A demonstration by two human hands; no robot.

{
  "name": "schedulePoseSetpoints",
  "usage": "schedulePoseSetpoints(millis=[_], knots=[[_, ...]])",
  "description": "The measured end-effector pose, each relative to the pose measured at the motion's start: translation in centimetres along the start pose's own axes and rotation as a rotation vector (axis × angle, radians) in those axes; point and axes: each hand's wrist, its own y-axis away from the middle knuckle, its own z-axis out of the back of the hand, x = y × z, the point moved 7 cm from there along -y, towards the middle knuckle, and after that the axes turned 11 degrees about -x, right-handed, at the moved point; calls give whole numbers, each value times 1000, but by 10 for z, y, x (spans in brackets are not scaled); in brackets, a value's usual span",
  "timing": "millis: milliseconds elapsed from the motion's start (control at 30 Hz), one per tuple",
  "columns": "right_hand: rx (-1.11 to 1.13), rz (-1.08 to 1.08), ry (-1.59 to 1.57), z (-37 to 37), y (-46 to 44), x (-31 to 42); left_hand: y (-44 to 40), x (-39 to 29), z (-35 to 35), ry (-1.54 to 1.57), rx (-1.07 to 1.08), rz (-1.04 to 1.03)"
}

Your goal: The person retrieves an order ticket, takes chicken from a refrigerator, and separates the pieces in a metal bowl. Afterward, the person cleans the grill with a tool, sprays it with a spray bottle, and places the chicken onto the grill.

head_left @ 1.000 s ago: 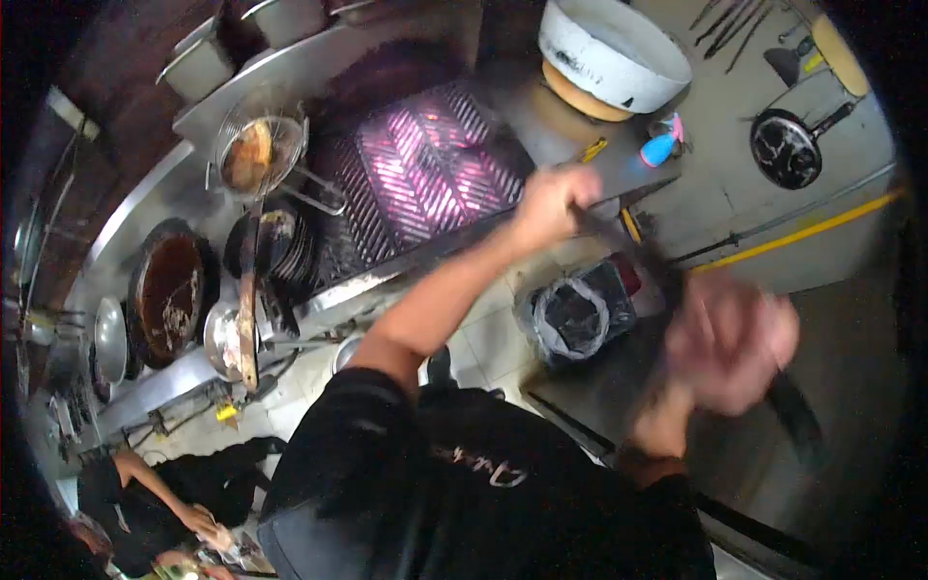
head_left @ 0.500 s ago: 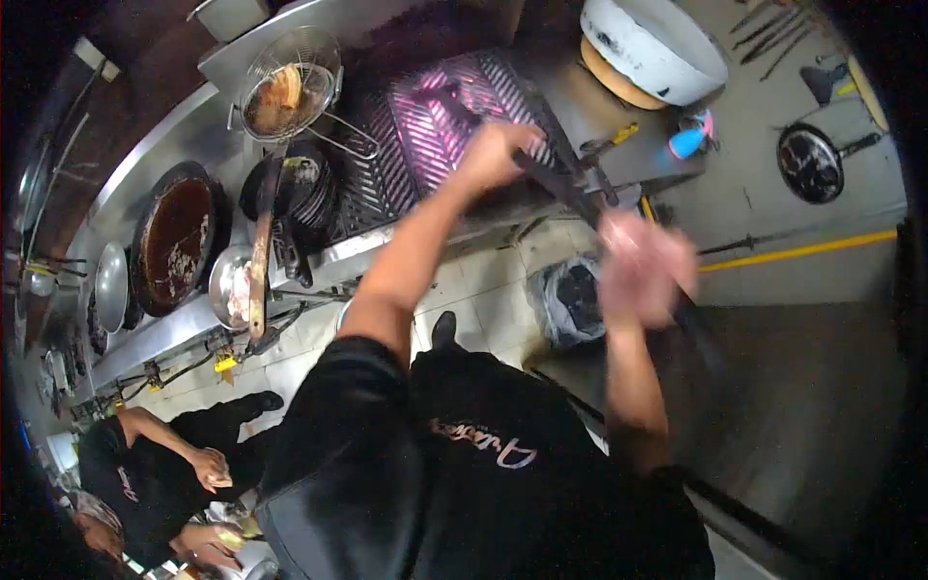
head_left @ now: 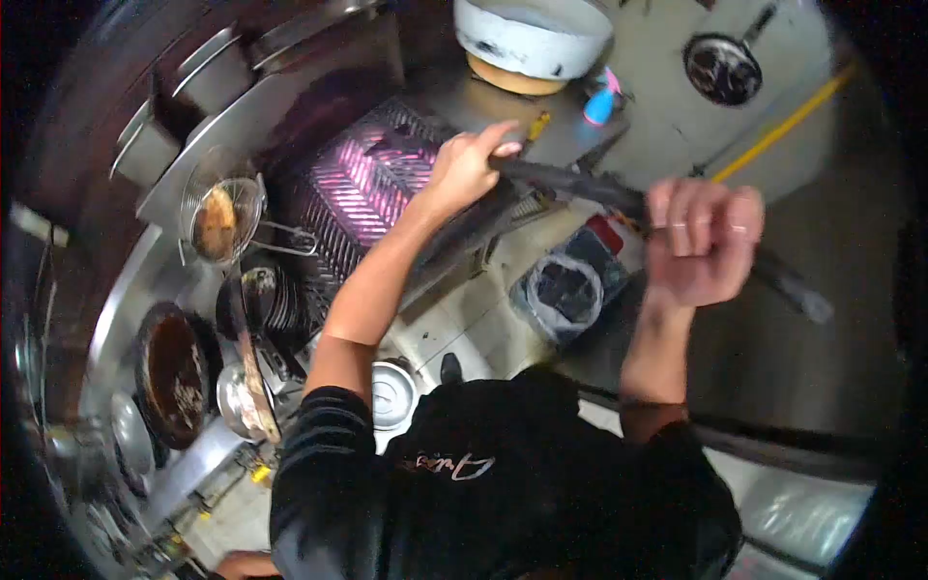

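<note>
A long dark bar (head_left: 585, 184), blurred in part, slants across the front of my body; its exact kind does not show. My left hand (head_left: 466, 172) is closed around its upper left end, near the front edge of the lit grill (head_left: 377, 184). Farther along, my right hand (head_left: 704, 240) has its fingers curled round the bar, the knuckles hiding part of it. Its lower right end (head_left: 802, 295) sticks out past my right hand, over the dark surface.
A wire strainer (head_left: 220, 217) holding fried food stands left of the grill, near a pan of brown oil (head_left: 174, 372). Behind are a large white pot (head_left: 532, 43) and a blue spray bottle (head_left: 599, 104). A lined bin (head_left: 565, 295) and a lidded pot (head_left: 393, 394) stand on the floor.
The view has turned, so the grill and strainer sit farther left and lower. The bar lies flatter, and my right hand has swung right. Both hands keep hold of it.
</note>
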Motion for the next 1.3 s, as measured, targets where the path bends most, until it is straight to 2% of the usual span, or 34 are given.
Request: schedulePoseSetpoints(millis=[33,133,167,200,233,300,367,400,433,500,567,600,633,700,733,767,800,833,867,900,933,967,1000,1033,1067,1167,1233,1267,1300], knots=[[52,35,33,1,-10,15,-15,-14,-2,64,-33,-41],[-144,73,306,30,-27,51,-47,-33,-48,210,5,-107],[-182,70,308,47,-32,62,-56,-31,-67,230,22,-104],[-220,72,223,76,-39,68,-65,-23,-95,26,98,-80],[-262,73,132,109,-42,65,-73,-22,-112,121,12,-173],[-524,168,86,179,-43,44,-88,-1,-165,-126,116,-67],[-904,192,38,275,-41,-4,-87,-8,-177,-246,-38,-29],[-961,171,-4,318,-49,-34,-92,-12,-180,-310,-126,-19],[-1027,137,-45,359,-50,-66,-88,-17,-200,-283,50,-39],[-956,54,-204,425,-64,-137,-54,-20,-224,-248,404,-16],[-936,-95,-312,484,-86,-214,2,-15,-241,-188,639,-106],[-928,-174,-357,508,-91,-247,35,-2,-242,-112,652,-33],[-948,-355,-356,529,-94,-280,71,12,-241,-25,656,35],[-965,-691,-342,554,-97,-333,146,45,-229,-7,778,299],[-1019,-824,-242,557,-96,-345,185,56,-216,-5,805,377],[-968,-874,-233,568,-100,-359,230,69,-199,-60,796,517],[-928,-906,-217,591,-100,-373,274,79,-184,-108,876,692],[-894,-929,-197,619,-99,-383,286,66,-158,-127,836,772],[-1065,-1008,-240,644,-90,-393,347,83,-143,-75,667,866],[-963,-971,-232,653,-94,-394,343,56,-116,-273,811,1082],[-974,-987,-240,653,-98,-392,427,80,-105,-361,885,1042],[-985,-1015,-247,653,-94,-394,418,50,-82,-223,562,1266],[-970,-1069,-210,656,-86,-399,485,60,-75,-283,545,1134],[-950,-1123,-173,666,-78,-406,504,40,-59,-244,417,1380],[-927,-1175,-136,669,-71,-413,518,19,-55,-242,467,1617],[-488,-1616,466,651,-65,-385,544,-41,-46,-189,629,2305],[-199,-1321,963,666,-107,-388,557,-44,-56,-103,603,2237],[-189,-998,1258,676,-134,-386,580,-22,-64,200,337,2052],[-163,-650,1501,680,-151,-388,546,-34,-66,241,264,2071]])
